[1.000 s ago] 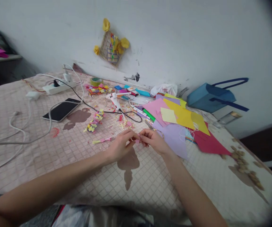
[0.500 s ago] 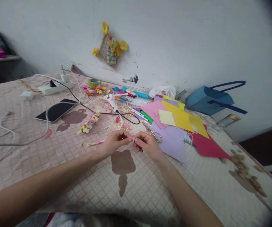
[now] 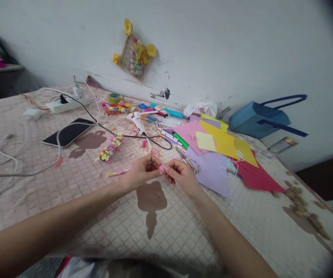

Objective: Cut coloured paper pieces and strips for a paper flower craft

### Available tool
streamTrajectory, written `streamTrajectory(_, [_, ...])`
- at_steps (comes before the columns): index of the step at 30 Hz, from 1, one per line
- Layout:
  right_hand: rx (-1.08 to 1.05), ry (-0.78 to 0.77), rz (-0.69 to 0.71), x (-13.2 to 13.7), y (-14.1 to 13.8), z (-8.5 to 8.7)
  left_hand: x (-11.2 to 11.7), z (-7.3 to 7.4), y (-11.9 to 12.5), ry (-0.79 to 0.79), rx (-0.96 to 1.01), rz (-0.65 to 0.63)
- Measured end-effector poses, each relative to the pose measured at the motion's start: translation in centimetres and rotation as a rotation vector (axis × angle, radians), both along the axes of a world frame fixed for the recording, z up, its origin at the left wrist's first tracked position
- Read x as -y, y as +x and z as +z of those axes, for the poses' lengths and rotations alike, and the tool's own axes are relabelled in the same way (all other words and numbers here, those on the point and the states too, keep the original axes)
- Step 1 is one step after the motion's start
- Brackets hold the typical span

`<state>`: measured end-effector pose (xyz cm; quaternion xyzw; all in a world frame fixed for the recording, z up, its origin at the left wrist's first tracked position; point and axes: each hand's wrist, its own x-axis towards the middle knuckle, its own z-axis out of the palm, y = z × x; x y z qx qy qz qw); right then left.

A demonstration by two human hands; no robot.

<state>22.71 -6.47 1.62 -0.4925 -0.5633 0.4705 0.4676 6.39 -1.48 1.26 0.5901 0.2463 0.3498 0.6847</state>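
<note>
Pink paper scrap (image 3: 162, 169) pinched btwn left hand (image 3: 142, 171) & right hand (image 3: 181, 177); hard tug could rip it.

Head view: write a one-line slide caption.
Left hand and right hand pinch a small pink paper piece over a pink checked cover, beside gold-handled scissors and a hot glue gun.

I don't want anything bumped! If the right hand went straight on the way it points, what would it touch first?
The right hand would probably meet the little pink paper first, then the left hand just behind it.
</note>
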Motion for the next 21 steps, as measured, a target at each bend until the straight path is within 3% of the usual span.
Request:
streamTrajectory(12, [-0.174, -0.035, -0.003, -0.05, -0.19, -0.36, -0.31, 0.41, -0.23, -0.023, -0.036, 0.074])
streamTrajectory(21, [-0.042, 0.021, -0.018, 0.01, -0.16, -0.4, -0.22, 0.68, -0.37, 0.021, -0.096, 0.051])
